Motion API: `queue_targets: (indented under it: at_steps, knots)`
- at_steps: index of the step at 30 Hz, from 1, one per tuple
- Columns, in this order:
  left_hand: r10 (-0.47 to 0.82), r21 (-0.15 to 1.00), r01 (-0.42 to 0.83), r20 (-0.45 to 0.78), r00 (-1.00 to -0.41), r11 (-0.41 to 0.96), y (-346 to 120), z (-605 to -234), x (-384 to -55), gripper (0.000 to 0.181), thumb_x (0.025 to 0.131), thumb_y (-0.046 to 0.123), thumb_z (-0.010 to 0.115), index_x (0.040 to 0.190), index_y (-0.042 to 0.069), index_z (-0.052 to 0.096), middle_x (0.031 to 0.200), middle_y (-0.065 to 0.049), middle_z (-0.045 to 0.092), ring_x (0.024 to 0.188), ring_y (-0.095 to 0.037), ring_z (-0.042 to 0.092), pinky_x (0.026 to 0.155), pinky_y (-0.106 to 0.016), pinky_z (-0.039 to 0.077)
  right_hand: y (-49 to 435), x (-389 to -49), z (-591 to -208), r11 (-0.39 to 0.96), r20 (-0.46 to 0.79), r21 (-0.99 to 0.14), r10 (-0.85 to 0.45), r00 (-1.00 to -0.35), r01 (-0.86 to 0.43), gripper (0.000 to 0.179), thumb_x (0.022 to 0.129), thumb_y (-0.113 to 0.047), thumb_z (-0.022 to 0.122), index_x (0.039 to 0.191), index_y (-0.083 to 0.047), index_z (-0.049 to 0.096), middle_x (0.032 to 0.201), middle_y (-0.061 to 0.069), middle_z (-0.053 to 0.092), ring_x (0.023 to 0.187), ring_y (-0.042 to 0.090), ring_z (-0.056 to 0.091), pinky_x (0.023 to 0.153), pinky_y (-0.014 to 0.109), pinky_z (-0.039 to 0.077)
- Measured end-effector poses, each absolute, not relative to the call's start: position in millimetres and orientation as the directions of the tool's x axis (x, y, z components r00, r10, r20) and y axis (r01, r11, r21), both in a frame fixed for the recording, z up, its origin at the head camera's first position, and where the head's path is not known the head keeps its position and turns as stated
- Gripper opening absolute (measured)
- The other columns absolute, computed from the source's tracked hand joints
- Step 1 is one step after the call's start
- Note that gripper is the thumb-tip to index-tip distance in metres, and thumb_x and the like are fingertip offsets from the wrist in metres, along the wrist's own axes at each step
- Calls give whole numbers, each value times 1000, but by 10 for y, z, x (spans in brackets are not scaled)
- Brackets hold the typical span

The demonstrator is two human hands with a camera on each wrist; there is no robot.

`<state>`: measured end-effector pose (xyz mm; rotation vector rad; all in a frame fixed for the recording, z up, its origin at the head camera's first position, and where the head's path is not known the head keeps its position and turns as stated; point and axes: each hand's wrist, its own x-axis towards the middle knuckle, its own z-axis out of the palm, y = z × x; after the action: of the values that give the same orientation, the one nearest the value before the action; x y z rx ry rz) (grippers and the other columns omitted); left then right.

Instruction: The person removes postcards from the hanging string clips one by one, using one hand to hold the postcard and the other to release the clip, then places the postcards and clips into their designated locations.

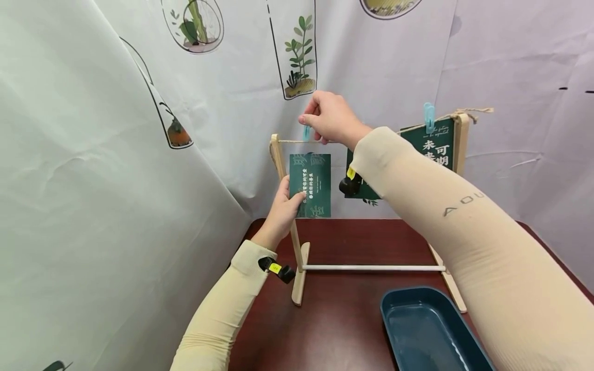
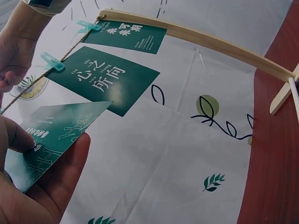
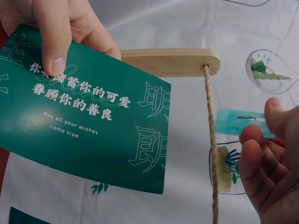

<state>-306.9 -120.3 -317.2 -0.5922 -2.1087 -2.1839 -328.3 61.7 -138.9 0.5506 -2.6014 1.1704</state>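
My left hand [image 1: 279, 208] pinches a green card [image 1: 320, 188] with white lettering, thumb in front and fingers behind, just below the left part of the rope. Above it, my right hand [image 1: 335, 119] pinches a light blue clothespin [image 3: 238, 122] at the twine rope [image 3: 211, 140]. In the right wrist view the clothespin's tip meets the rope, and the card stands apart from both. Two more green cards hang from the rope farther right: a middle card [image 2: 105, 79] and an end card [image 2: 135, 37], each under its own clothespin [image 2: 52, 61].
A wooden frame [image 1: 297, 247] with a white crossbar [image 1: 371, 268] stands on the dark red table [image 1: 334, 319]. At the front right lies a dark blue tray [image 1: 392, 319], partly behind my right sleeve. A white printed curtain [image 1: 232, 103] backs the scene.
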Motion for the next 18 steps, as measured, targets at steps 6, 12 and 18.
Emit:
queue_targets:
  at_steps: [6,12,18]
  knots:
    - [242,958,276,286,-927,-76,-1208,-3200,-3025,46,103,1,46,146,15,37,130,-18,61,98,-16,68,77,-30,58,618,-3240,-1417,515,340,-749,-240,-909,-416,34,100,-38,63,120,-14,49,107,7,58,78,30,69,67,36,60]
    - [265,957,280,290,-920,-73,-1207,-3232,-3005,46,103,1,46,146,15,37,131,-19,61,98,-16,69,77,-30,58,634,-3205,-1453,438,392,-776,-229,-891,-454,38,100,-40,63,125,-17,48,107,6,58,78,34,70,65,37,60]
    - [275,963,255,268,-923,-84,-1218,-3311,-3008,47,102,0,48,146,11,39,130,-22,62,95,-14,70,76,-30,59,721,-3180,-1558,413,463,-744,-247,-851,-525,27,101,-42,60,113,-18,58,99,7,62,69,33,68,62,37,59]
